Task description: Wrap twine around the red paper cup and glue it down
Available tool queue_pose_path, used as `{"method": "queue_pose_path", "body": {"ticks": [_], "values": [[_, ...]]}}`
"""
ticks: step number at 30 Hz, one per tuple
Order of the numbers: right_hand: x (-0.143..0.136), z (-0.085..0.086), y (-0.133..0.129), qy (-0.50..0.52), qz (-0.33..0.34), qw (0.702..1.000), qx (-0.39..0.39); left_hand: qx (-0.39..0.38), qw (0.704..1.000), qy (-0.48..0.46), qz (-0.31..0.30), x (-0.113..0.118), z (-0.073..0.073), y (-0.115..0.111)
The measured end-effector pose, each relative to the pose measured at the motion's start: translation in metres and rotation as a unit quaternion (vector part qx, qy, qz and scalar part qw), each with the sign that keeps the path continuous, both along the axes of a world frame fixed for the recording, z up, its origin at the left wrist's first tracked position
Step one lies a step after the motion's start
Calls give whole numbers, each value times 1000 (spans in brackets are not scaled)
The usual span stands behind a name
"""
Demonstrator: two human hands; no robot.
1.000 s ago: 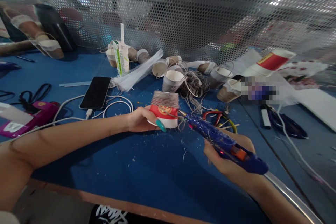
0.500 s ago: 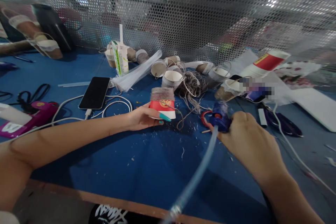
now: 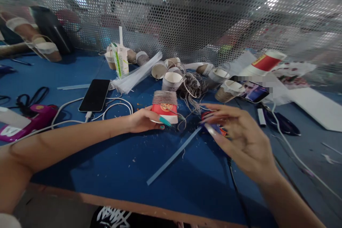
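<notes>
My left hand (image 3: 145, 119) is closed around a red and white paper cup (image 3: 171, 108), held upside down. Grey-brown twine (image 3: 165, 97) is wound in rows round the cup's upper part, and a loose end trails to the right. My right hand (image 3: 237, 135) is open, fingers apart, just above a blue glue gun (image 3: 213, 138) that it partly hides. From the gun a long, clear glue stick (image 3: 173, 156) sticks out towards the table's front edge. Behind the cup lies a tangled heap of twine (image 3: 193, 87).
Several twine-wrapped cups (image 3: 172, 81) stand or lie at the back, beside a bundle of glue sticks (image 3: 137, 71) and a drink carton (image 3: 120, 60). A charging phone (image 3: 94, 95) and a purple glue gun (image 3: 42, 115) lie left. Scissors (image 3: 284, 123) lie right. A perforated metal screen (image 3: 171, 17) stands behind.
My right hand has let go of the blue glue gun, which now lies on the table, and its fingers have spread and moved left towards the cup. My left hand keeps the cup in place.
</notes>
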State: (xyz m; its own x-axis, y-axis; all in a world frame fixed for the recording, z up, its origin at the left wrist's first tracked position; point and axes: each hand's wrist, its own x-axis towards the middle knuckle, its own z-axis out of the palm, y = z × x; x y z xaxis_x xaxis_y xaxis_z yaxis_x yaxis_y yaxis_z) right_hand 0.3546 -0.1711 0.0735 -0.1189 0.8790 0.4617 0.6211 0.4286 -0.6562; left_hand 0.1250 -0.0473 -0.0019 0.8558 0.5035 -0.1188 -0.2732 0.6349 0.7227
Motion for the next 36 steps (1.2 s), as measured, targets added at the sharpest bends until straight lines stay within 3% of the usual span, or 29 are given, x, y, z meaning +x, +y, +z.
{"method": "queue_pose_path", "body": {"ticks": [2, 4, 8, 14, 21, 36], "values": [[-11, -9, -5, 112, 99, 985, -87, 4, 1000, -2, -10, 0, 0, 0], [-17, -20, -8, 187, 158, 954, -175, 9, 1000, 2, -24, -1, 1, -1], [-21, -33, -5, 275, 176, 911, -251, 19, 998, -1, -60, -2, 3, -1], [-21, -36, 6, 373, 177, 872, -263, 25, 992, -56, -106, -1, -1, 0], [-18, -41, 7, 407, 195, 849, -275, 30, 990, -50, -128, 0, -3, -2], [-21, -35, 8, 406, 165, 861, -259, 44, 991, -29, -124, 0, 1, -3]]}}
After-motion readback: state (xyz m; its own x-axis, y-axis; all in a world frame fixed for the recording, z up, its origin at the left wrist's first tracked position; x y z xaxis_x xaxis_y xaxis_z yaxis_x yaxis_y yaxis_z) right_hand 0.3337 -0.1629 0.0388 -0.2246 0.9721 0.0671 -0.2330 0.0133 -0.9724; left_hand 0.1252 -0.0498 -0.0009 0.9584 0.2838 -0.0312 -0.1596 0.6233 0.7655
